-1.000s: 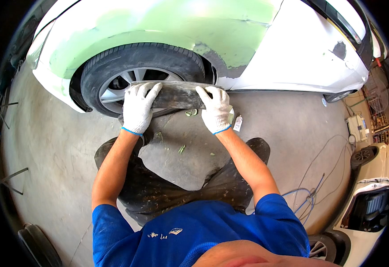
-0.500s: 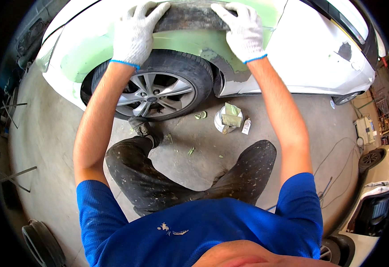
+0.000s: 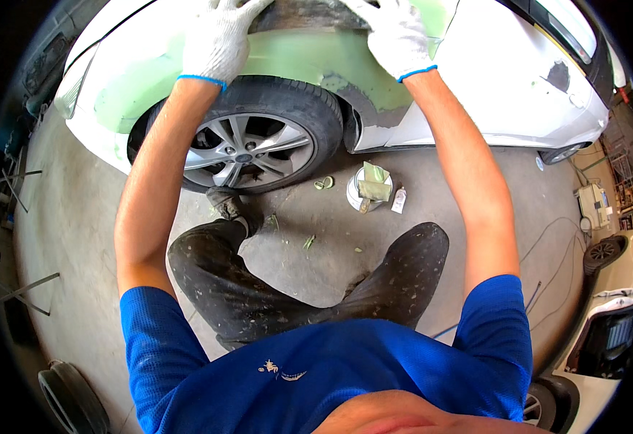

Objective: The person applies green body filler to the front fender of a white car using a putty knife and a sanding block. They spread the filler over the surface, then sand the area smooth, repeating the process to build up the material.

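Observation:
A long dark board [image 3: 307,16] lies against the green-patched fender [image 3: 287,56] of a white car at the top of the head view. My left hand [image 3: 215,40], in a white knit glove with a blue cuff, grips the board's left end. My right hand [image 3: 396,40], gloved the same way, holds the right end; the upper fingertips of both are cropped by the frame. Below the fender is a tire [image 3: 320,130] on a silver alloy rim. A white bucket [image 3: 355,189] topped with greenish pads [image 3: 374,189] stands beside it, next to a small white bottle [image 3: 399,200].
My bent legs are spread on the concrete floor [image 3: 77,239]. Metal stand legs [image 3: 27,289] and a loose tire [image 3: 70,394] are at the left. At the right are hoses [image 3: 548,275], a beige machine [image 3: 593,206] and a second car [image 3: 606,304].
Both hands have carried the board from in front of the wheel upward onto the fender, uncovering the rim and bucket. In the last half second they moved slightly farther up.

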Demonstrator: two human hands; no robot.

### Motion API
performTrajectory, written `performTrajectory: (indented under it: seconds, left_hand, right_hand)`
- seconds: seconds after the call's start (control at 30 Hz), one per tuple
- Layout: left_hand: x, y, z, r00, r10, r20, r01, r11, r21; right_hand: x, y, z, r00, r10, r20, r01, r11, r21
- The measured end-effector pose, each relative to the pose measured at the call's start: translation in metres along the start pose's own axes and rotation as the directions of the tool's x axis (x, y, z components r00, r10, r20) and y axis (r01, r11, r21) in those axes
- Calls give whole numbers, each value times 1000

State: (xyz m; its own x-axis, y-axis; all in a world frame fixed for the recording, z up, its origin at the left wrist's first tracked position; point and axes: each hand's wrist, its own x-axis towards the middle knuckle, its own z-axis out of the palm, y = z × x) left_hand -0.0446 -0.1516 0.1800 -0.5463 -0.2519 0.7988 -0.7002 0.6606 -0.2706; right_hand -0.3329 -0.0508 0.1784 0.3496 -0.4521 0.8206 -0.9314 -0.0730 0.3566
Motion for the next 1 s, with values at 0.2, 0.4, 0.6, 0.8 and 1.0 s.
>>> performTrajectory:
  seconds: [0.2, 0.4, 0.6, 0.8, 1.0]
  left_hand:
    - [8, -2, 4, 999, 8, -47, -9, 1000, -9]
    - [-21, 2, -2, 999, 43, -26, -43, 999, -8]
    - [-71, 13, -7, 996, 76, 36, -76, 997, -15]
    - [-122, 7, 17, 997, 70, 45, -70, 997, 9]
    - [-156, 10, 20, 994, 70, 80, -69, 998, -14]
  right_hand:
    - [5, -1, 2, 999, 6, -34, -5, 1000, 20]
    - [-33, -33, 16, 995, 87, -46, -84, 994, 71]
    - [-88, -85, 39, 983, 181, -23, -178, 980, 91]
    - [-131, -128, 69, 962, 266, -66, -259, 960, 102]
    - [-150, -156, 64, 963, 265, 52, -270, 952, 142]
